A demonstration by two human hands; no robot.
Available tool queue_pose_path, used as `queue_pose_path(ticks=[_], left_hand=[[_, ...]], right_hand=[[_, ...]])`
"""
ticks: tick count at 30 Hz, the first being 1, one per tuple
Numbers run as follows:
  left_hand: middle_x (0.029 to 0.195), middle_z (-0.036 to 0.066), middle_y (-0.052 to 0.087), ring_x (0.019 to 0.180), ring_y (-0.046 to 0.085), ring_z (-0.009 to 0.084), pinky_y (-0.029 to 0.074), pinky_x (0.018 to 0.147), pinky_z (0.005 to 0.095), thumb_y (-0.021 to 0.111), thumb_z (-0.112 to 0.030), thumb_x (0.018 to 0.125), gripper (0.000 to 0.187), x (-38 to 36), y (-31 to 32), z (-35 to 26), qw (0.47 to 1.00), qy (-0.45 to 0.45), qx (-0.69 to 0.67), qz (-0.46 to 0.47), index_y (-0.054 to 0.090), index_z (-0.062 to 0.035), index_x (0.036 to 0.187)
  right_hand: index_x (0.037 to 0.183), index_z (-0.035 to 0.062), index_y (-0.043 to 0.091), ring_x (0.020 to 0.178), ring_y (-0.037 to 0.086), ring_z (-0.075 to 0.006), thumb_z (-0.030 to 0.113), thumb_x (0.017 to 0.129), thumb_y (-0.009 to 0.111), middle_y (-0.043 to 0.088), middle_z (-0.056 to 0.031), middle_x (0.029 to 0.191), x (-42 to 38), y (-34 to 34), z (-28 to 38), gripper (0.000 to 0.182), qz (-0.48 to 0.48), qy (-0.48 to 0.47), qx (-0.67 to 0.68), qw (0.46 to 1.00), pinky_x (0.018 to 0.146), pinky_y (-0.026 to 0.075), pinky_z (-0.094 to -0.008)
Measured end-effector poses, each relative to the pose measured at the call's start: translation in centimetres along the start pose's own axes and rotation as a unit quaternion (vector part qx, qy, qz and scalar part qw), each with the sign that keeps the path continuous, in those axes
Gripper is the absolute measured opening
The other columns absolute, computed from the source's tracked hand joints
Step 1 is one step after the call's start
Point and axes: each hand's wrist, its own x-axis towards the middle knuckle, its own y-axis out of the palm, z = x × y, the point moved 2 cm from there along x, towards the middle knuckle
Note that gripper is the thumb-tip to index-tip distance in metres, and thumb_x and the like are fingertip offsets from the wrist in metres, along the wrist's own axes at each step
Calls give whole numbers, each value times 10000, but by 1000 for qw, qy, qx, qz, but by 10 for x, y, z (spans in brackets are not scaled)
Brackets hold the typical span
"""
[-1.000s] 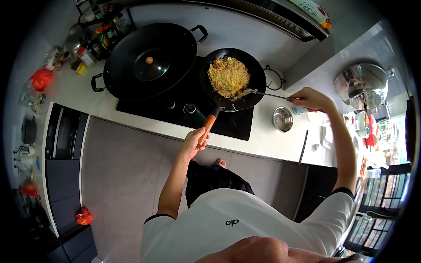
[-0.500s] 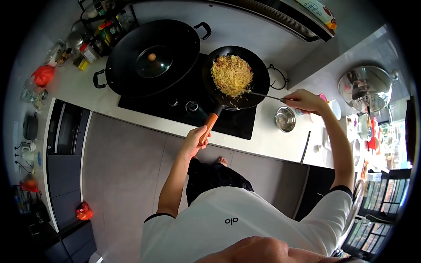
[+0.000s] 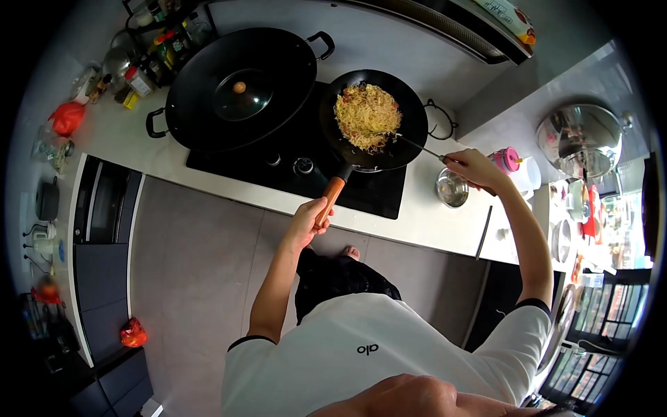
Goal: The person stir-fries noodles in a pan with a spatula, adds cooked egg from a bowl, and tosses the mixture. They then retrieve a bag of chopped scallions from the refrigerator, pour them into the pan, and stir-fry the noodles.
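Observation:
My left hand (image 3: 304,224) is closed around the wooden handle (image 3: 331,193) of a black wok (image 3: 410,132) on the right side of the stove. A mound of pale yellow, noodle-like strands (image 3: 367,115) with small reddish bits lies in the wok. With my right hand (image 3: 474,169) I grip a long-handled spatula (image 3: 421,148), its thin metal shaft crossing the wok's right rim. The spatula's far end is among the strands at their lower right edge, mostly hidden. Just below my right hand sits a small steel bowl (image 3: 451,189).
A larger black wok (image 3: 184,104) with a glass lid (image 3: 243,104) inside stands left on the black cooktop (image 3: 375,198). Bottles and jars (image 3: 142,82) crowd the left corner. A pink-lidded jar (image 3: 507,160) is right of my right hand. Overhead is the range hood (image 3: 445,21).
My right hand has shifted slightly down and left, and the spatula reaches a little further into the strands. The pink-lidded jar shows more fully. My left hand keeps its grip.

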Motion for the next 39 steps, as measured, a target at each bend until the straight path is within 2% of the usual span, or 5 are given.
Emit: queue_pose_path(ticks=[11, 22, 25, 30, 39], left_hand=[[785, 61, 569, 528, 514, 87, 369, 395, 206, 518, -298, 936, 284, 1, -2, 1, 1000, -1, -10, 7, 552, -23, 1000], [780, 60, 570, 522, 513, 83, 364, 392, 201, 519, -313, 935, 297, 0, 0, 0, 1000, 7, -5, -1, 552, -23, 985], [780, 60, 570, 521, 511, 82, 362, 393, 200, 516, -312, 936, 294, 0, 0, 1, 1000, 6, -4, 1, 553, -24, 983], [780, 58, 569, 520, 506, 82, 358, 393, 199, 512, -309, 939, 286, 0, -1, 1, 1000, 1, -11, -5, 554, -29, 981], [761, 53, 568, 522, 506, 87, 337, 384, 205, 527, -347, 928, 322, 0, 1, 1, 1000, 6, 1, -19, 557, -26, 936]], right_hand=[[928, 25, 602, 382, 377, -30, 214, 947, 493, 422, 39, 563, -68, -10, 21, 219, 44, 118, 147, 981, 338, 307, -192], [816, 20, 548, 381, 408, -64, 252, 925, 457, 417, 22, 529, -53, 8, 11, 271, 25, 61, 105, 992, 344, 329, -216], [850, 7, 573, 381, 404, -58, 279, 930, 468, 428, 24, 547, -70, 16, -13, 303, -16, 110, 268, 957, 339, 319, -205], [1180, -27, 532, 357, 350, -45, 344, 904, 520, 465, 0, 620, -115, 58, -67, 462, 72, 102, 482, 867, 300, 269, -197], [1201, -52, 479, 350, 323, -30, 291, 976, 390, 454, -9, 651, -102, 180, -104, 420, 143, 110, 596, 783, 278, 255, -175]])
